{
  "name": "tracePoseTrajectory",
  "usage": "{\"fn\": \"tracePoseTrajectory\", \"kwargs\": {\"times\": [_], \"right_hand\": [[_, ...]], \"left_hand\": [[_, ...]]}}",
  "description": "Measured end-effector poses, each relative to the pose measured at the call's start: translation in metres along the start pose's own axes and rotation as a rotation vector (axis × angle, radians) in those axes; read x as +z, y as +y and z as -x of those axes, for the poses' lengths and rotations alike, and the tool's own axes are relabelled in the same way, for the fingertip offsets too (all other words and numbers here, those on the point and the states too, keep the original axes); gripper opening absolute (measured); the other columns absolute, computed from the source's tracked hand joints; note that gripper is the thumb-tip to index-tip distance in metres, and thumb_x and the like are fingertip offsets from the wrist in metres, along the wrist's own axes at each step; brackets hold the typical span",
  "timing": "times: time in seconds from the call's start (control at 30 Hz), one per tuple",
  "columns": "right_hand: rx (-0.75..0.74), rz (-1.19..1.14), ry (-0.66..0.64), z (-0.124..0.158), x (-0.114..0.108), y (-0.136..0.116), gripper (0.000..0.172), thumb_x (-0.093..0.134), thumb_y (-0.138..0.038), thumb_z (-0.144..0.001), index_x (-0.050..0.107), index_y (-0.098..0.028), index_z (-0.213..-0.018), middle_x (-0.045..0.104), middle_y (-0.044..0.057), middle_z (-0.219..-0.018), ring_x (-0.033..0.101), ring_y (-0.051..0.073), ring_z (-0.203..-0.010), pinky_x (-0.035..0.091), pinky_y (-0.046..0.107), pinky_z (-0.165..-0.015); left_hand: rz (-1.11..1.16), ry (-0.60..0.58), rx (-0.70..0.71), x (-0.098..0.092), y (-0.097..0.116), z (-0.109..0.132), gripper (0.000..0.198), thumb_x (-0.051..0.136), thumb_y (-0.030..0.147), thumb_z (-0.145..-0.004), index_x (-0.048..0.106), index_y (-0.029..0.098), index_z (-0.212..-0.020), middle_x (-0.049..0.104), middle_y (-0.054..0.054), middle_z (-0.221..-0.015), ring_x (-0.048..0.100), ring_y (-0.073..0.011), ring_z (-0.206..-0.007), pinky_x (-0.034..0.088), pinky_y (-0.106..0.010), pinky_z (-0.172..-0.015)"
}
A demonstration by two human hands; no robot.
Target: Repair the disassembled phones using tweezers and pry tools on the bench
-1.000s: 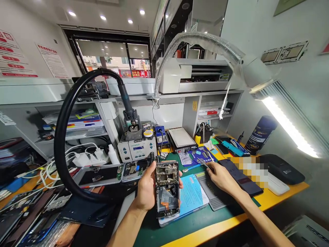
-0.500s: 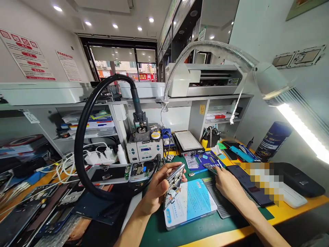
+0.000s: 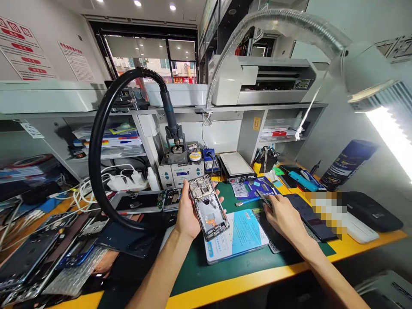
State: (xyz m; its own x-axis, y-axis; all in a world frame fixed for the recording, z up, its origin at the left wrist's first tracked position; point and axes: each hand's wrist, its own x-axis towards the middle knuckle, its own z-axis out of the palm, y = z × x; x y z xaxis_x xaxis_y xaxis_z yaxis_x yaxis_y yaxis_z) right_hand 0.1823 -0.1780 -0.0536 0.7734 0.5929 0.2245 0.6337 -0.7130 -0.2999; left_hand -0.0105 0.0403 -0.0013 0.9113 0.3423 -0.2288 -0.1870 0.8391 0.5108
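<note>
In my left hand (image 3: 189,214) is an opened phone (image 3: 209,210), gripped by its edges. Its insides face me: a circuit board at the upper end, a bare silver bay with an orange patch lower down. My right hand (image 3: 283,214) is closed, with a small, thin, dark flat piece (image 3: 264,199) at its fingertips; its exact kind is unclear. That hand is above a dark perforated mat (image 3: 277,244). Below the phone lies a blue-and-white box (image 3: 244,240) on the green work mat (image 3: 231,268).
Behind stand a hot-air station (image 3: 182,174) with its looping black hose (image 3: 93,159) and a flat heating plate (image 3: 236,167). A dark phone (image 3: 310,216) and spray can (image 3: 349,165) are at right. Phone parts (image 3: 28,244) crowd the left. A lamp (image 3: 370,77) overhangs the right.
My left hand has turned the opened phone from nearly edge-on so its insides face me. My right hand still holds the thin piece, now tilted differently. The camera view has dipped.
</note>
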Motion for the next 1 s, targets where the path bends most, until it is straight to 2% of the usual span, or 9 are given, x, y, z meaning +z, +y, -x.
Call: {"fn": "tracePoseTrajectory", "kwargs": {"times": [0.07, 0.13, 0.17, 0.23, 0.3, 0.37, 0.47, 0.7, 1.0], "right_hand": [[-0.009, -0.118, -0.017, 0.009, -0.008, -0.012, 0.033, 0.045, -0.035, -0.099, 0.063, -0.015, -0.119, 0.065, 0.02, -0.121, 0.061, 0.034, -0.111, 0.05, 0.043, -0.086], [-0.035, -0.304, -0.128, 0.021, -0.016, -0.031, 0.039, 0.045, -0.049, -0.1, 0.064, -0.021, -0.118, 0.071, 0.012, -0.109, 0.068, 0.025, -0.092, 0.054, 0.035, -0.073], [-0.06, -0.432, -0.224, 0.028, -0.018, -0.042, 0.044, 0.044, -0.056, -0.099, 0.065, -0.022, -0.118, 0.073, 0.008, -0.099, 0.069, 0.022, -0.08, 0.054, 0.031, -0.063], [-0.028, -0.977, -0.567, 0.039, -0.018, -0.065, 0.053, 0.057, -0.064, -0.091, 0.063, -0.019, -0.118, 0.073, 0.009, -0.097, 0.069, 0.022, -0.077, 0.052, 0.03, -0.056], [0.028, -1.237, -0.704, 0.047, -0.013, -0.085, 0.056, 0.067, -0.065, -0.083, 0.063, -0.017, -0.111, 0.07, 0.005, -0.081, 0.067, 0.019, -0.067, 0.048, 0.026, -0.051], [0.08, -1.333, -0.704, 0.05, -0.006, -0.097, 0.052, 0.072, -0.065, -0.079, 0.062, -0.018, -0.1, 0.065, 0.0, -0.068, 0.064, 0.016, -0.059, 0.044, 0.023, -0.047], [0.091, -1.397, -0.665, 0.051, 0.003, -0.104, 0.048, 0.073, -0.063, -0.079, 0.059, -0.018, -0.087, 0.064, -0.001, -0.072, 0.064, 0.014, -0.055, 0.043, 0.021, -0.044], [0.045, -1.444, -0.621, 0.056, -0.005, -0.1, 0.042, 0.072, -0.058, -0.084, 0.065, -0.017, -0.088, 0.065, 0.002, -0.08, 0.068, 0.016, -0.061, 0.053, 0.027, -0.054], [0.028, -1.469, -0.607, 0.056, -0.004, -0.1, 0.035, 0.071, -0.054, -0.086, 0.064, -0.02, -0.084, 0.063, 0.0, -0.084, 0.068, 0.016, -0.063, 0.055, 0.028, -0.058]], "left_hand": [[0.014, -0.009, -0.038, -0.002, -0.001, -0.004, 0.077, 0.039, 0.077, -0.089, 0.065, 0.015, -0.127, 0.074, -0.018, -0.107, 0.071, -0.0375, -0.101, 0.056, -0.057, -0.083], [0.003, 0.005, -0.064, -0.003, -0.003, -0.006, 0.079, 0.038, 0.078, -0.089, 0.065, 0.014, -0.127, 0.074, -0.02, -0.109, 0.07, -0.0398, -0.103, 0.055, -0.058, -0.083], [-0.006, 0.011, -0.067, -0.003, -0.005, -0.007, 0.08, 0.038, 0.078, -0.088, 0.065, 0.014, -0.128, 0.074, -0.02, -0.11, 0.069, -0.0404, -0.104, 0.055, -0.058, -0.083], [-0.029, 0.019, -0.068, -0.002, -0.009, -0.008, 0.081, 0.037, 0.078, -0.089, 0.063, 0.012, -0.129, 0.074, -0.021, -0.109, 0.069, -0.0409, -0.103, 0.054, -0.06, -0.084], [-0.047, 0.01, -0.052, -0.001, -0.013, -0.008, 0.081, 0.036, 0.075, -0.091, 0.062, 0.01, -0.131, 0.073, -0.022, -0.11, 0.069, -0.0408, -0.101, 0.052, -0.063, -0.087], [-0.041, -0.027, -0.029, -0.002, -0.016, -0.007, 0.076, 0.039, 0.071, -0.092, 0.062, 0.01, -0.132, 0.073, -0.022, -0.113, 0.069, -0.0403, -0.103, 0.051, -0.063, -0.091], [-0.03, -0.131, 0.001, -0.005, -0.019, -0.004, 0.062, 0.05, 0.057, -0.092, 0.061, 0.011, -0.133, 0.072, -0.02, -0.119, 0.068, -0.0389, -0.108, 0.05, -0.06, -0.096], [-0.373, -0.23, 0.037, -0.004, -0.025, 0.009, 0.057, 0.07, 0.011, -0.071, 0.067, 0.012, -0.128, 0.075, -0.017, -0.115, 0.072, -0.0357, -0.099, 0.056, -0.049, -0.087], [-0.521, -0.1, 0.057, 0.001, -0.038, 0.009, 0.046, 0.07, 0.04, -0.087, 0.069, 0.009, -0.12, 0.075, -0.022, -0.107, 0.074, -0.03, -0.075, 0.06, -0.039, -0.06]]}}
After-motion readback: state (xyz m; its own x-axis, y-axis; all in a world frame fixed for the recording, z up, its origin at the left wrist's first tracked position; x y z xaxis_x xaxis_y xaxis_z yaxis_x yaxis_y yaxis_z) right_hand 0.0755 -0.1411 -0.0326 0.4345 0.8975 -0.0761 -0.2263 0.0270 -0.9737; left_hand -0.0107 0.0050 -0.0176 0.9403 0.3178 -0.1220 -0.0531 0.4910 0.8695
